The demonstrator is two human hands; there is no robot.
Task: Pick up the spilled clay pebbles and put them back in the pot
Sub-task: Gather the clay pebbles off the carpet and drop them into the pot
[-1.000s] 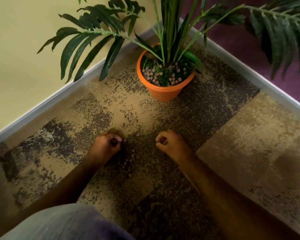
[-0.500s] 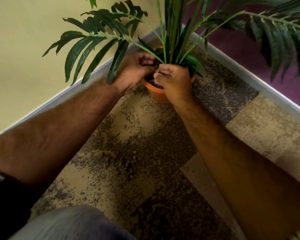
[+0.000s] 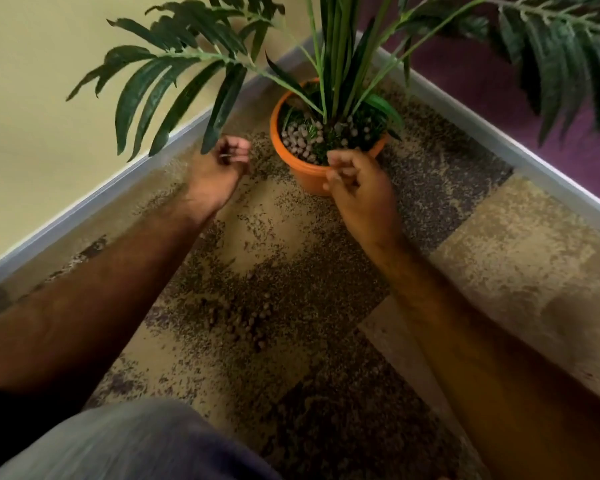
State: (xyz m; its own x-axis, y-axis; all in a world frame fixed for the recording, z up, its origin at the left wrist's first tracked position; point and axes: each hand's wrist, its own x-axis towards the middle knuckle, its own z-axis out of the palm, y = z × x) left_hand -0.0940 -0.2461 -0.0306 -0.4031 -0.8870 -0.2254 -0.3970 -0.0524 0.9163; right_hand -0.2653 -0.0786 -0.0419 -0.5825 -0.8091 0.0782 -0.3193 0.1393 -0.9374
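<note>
Left hand (image 3: 222,164): just left of the pot (image 3: 312,174), clear of its rim; grip loosely curled, fingers bent inward, nothing visible in it, though the palm is hidden.

Spilled clay pebbles (image 3: 243,320): small brown cluster on the patterned carpet (image 3: 499,244), well in front of the pot and between the two forearms; not yet gathered, so the task looks partly done.

Pot: orange, set in the wall corner; pale pebbles (image 3: 298,140) heaped on its left side beneath the palm stems (image 3: 333,64).

Right hand (image 3: 357,185): overlapping the pot's front rim; grip half-curled, fingertips together; contents cannot be told.
</note>
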